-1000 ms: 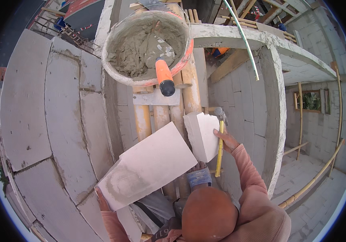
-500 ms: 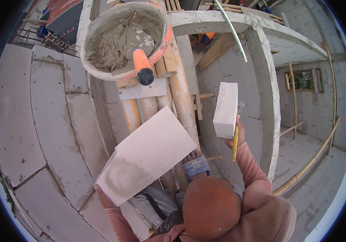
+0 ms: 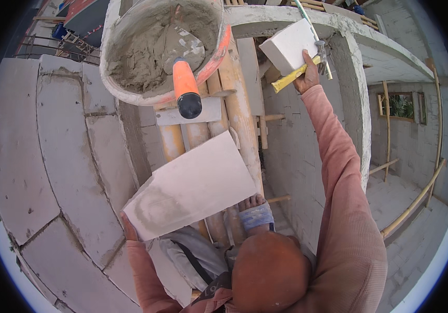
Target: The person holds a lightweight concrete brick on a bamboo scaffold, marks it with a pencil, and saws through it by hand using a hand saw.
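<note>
White block (image 3: 289, 46) atop right hand (image 3: 308, 77)

Unfinished block building, daylight, seen from scaffold height.
Curved grey block wall (image 3: 51, 156) on left, mortar joints showing. Bamboo scaffold poles (image 3: 237, 104) down the middle. Concrete beam (image 3: 359, 47) overhead at right. Block wall (image 3: 297, 151) below it, small window (image 3: 401, 106) with greenery behind, bamboo rails (image 3: 417, 193) over grey floor (image 3: 401, 198).
</note>
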